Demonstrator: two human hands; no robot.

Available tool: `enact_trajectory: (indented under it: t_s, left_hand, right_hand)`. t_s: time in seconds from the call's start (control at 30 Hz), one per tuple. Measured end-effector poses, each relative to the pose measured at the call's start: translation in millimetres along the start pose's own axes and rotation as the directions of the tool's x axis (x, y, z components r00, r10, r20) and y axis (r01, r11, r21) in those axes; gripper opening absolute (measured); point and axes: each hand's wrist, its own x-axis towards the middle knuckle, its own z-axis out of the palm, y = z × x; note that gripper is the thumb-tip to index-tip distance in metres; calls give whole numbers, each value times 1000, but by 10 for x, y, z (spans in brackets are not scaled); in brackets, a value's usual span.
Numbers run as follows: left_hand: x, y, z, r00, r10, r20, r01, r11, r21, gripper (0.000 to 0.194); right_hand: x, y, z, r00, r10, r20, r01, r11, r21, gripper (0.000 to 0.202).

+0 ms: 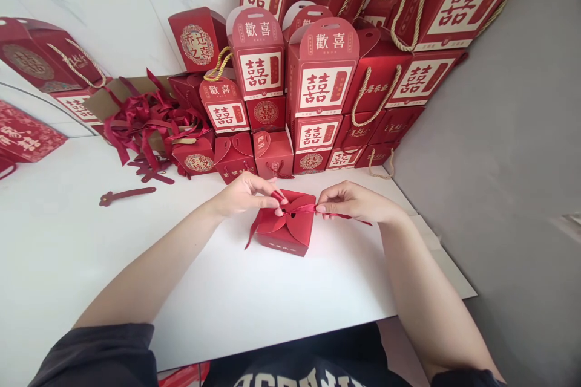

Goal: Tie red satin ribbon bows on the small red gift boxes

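Note:
A small red gift box with curved petal flaps folded together on top stands on the white table. Red ribbon runs across its top through the flaps. At the box's upper left, my left hand pinches a loop of this ribbon between thumb and fingers. On the right side, my right hand holds the ribbon pulled out sideways, and a tail hangs past its fingers. Another ribbon end droops over the box's left side. The fingers partly cover the ribbon at the flaps.
Stacked red gift boxes line the back of the white table. Left of them, a cardboard box overflows with red ribbons. A dark red strap lies at the left. A grey wall bounds the right side.

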Motion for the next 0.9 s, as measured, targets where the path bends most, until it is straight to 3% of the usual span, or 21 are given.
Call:
enact_trajectory:
  t_s: [0.13,0.27,0.37,0.5,0.6,0.7,0.77,0.9]
  left_hand:
    - [19,20,43,995,-88,-49,90,996,30,18]
    - [27,89,110,993,-112,-44,117,984,136,25]
    - [15,109,150,990,-137,-34,141,976,168,33]
    - [1,90,173,990,-142,-28,144,978,148,34]
    - [0,78,177,991,-126,-50,132,978,164,33]
    - [0,88,179,990,-124,-60,133,973,188,26]
    - [0,105,181,991,-126,-55,134,974,184,21]
    - [2,159,210,994,-88,-70,103,963,250,21]
  right_hand:
    - [-46,-41,-27,999,-29,22,28,999,15,30]
    - [-51,-104,89,976,-216,-17,217,972,92,20]
    - [12,-146,264,933,-331,-141,340,939,51,20]
    - [122,-169,477,840,-484,-247,444,873,-202,19]
    - [158,-167,574,776,-559,-292,417,802,-428,21]
    - [143,-180,611,762,-585,-278,350,733,-584,24]
    - [127,-199,604,769,-580,-269,359,740,-569,25]
    - [139,-211,572,754,-476,-452,294,861,-416,16]
